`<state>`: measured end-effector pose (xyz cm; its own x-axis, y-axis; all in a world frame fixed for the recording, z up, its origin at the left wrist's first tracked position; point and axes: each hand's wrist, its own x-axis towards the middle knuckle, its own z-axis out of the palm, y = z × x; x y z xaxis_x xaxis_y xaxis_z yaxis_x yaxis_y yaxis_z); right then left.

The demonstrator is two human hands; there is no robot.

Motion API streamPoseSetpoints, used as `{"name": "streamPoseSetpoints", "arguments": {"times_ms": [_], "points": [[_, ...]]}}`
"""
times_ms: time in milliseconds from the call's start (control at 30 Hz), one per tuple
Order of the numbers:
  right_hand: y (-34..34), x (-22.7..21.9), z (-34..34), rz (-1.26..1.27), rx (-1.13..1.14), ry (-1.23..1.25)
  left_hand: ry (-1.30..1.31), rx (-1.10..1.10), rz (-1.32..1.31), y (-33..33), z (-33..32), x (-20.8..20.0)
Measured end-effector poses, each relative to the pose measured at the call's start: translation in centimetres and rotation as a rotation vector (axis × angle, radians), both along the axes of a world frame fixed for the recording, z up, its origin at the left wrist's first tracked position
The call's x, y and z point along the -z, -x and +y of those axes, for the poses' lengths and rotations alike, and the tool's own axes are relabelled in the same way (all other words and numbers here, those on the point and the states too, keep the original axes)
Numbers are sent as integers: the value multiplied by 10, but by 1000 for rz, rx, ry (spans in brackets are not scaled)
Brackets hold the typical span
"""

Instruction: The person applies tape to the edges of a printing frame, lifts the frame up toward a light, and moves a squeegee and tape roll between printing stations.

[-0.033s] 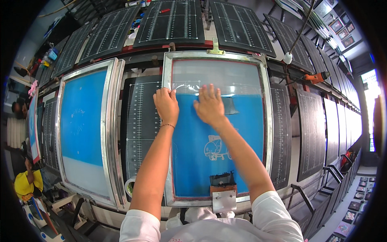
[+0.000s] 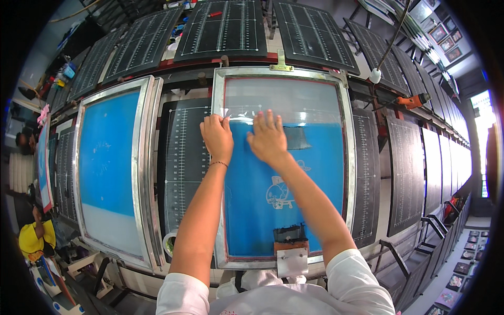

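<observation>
A silk-screen in a metal frame lies in front of me, its mesh blue below and pale grey on top. A shiny strip of clear tape runs across where the two colours meet. My left hand is closed over the frame's left bar, thumb and fingers pinched at the tape's left end; the fingertips are partly hidden. My right hand lies flat on the strip, fingers spread. Below it, a line drawing shows in the blue, and a squeegee-like metal piece sits at the near edge.
Another blue screen leans at left, with a tape roll beside it. Black printing boards with white rulers line the far side and right. An orange heat gun lies at right. A person in yellow is far left.
My right hand has slid a little to the left along the tape, uncovering more of the drawing. My left hand stays in place.
</observation>
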<state>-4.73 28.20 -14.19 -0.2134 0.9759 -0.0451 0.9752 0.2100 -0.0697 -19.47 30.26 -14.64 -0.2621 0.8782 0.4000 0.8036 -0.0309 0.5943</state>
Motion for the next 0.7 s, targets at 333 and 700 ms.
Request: {"name": "streamPoseSetpoints", "arguments": {"times_ms": [333, 700], "points": [[14, -7, 1, 20, -142, -31, -8, 10, 18, 0, 0, -1], [-164, -23, -12, -253, 102, 4, 32, 9, 26, -2, -2, -4]]}}
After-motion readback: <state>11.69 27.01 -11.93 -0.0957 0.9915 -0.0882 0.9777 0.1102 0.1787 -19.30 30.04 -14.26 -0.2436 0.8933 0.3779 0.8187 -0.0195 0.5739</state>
